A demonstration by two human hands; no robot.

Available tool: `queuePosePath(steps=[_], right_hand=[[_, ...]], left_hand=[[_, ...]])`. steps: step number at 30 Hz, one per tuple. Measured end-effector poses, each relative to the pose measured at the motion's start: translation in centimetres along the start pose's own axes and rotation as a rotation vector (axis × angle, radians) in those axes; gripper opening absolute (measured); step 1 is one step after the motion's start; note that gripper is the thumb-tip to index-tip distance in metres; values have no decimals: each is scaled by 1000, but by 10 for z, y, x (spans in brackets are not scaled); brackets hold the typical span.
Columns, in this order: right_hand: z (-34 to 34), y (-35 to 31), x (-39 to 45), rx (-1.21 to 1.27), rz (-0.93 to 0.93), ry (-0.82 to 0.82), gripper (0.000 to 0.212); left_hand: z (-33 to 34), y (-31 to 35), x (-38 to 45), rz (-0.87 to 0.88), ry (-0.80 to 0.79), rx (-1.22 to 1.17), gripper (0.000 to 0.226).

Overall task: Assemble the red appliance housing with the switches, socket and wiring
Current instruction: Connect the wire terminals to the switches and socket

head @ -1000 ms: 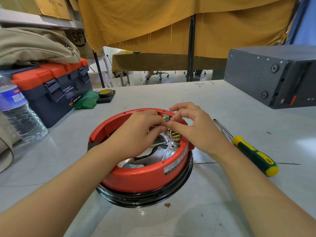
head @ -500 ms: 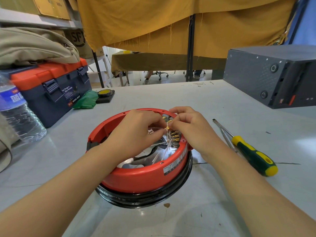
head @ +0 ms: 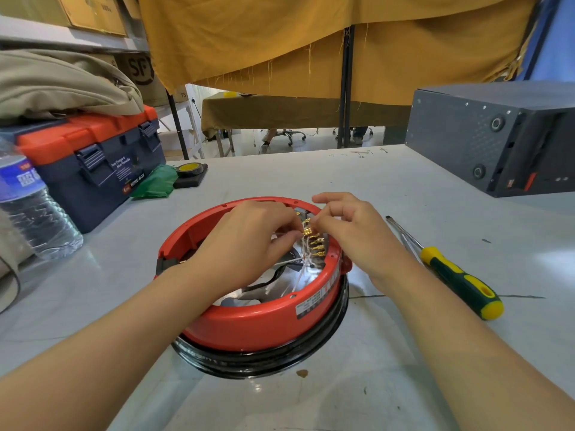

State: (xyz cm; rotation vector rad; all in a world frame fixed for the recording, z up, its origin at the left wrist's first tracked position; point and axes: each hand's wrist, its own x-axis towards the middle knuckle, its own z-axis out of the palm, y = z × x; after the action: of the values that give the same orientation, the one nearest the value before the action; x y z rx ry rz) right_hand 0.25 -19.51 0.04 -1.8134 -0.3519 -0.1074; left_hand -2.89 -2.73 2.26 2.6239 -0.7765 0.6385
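Grey surface [head: 404, 188] carries the red housing [head: 249, 321] at centre. Left hand [head: 249, 244] and right hand [head: 351, 231] pinch gold connectors [head: 308, 231] on white wires [head: 303, 262] inside. Risk: crowded connectors invite a wrong pairing, and fine wires may pull loose.

Around me, catalogued:
- A pale grey tabletop [head: 404, 188], glossy, reflecting daylight, with small dark marks.
- A mustard curtain [head: 311, 42] hanging behind it, its hem frayed and raised above the floor.
- A dark metal post [head: 344, 88] in front of the curtain.
- Under the hem, a second table draped in olive cloth [head: 280, 110], and past it a bright white floor [head: 311, 146] with the wheeled base of an office chair [head: 287, 135].
- To my left, a shelf [head: 62, 42] with cardboard boxes [head: 93, 10]; one box [head: 140, 70] is printed "SF".
- At the far right edge, a blue strip [head: 557, 35].
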Motion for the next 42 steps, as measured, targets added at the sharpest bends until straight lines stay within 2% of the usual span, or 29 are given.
queuePosePath(steps=[3,7,11,18,30,38,42], right_hand=[[-6,4,3,102,48,78,12],[2,15,6,105,185,41,38],[11,18,7,81,229,37,35],[5,19,9,-157,106,222,16],[2,19,8,-182,48,219,18],[2,18,8,-183,56,201,20],[2,18,8,-184,56,202,20]], left_hand=[[0,0,0,-16,-33,-19,8],[0,0,4,-20,-116,-6,9],[-4,0,11,-36,-156,-5,8],[1,0,13,-61,-149,-16,8],[9,2,9,-11,-98,2,9],[9,-2,8,-35,-59,-25,5],[9,0,9,-32,-84,-15,5]])
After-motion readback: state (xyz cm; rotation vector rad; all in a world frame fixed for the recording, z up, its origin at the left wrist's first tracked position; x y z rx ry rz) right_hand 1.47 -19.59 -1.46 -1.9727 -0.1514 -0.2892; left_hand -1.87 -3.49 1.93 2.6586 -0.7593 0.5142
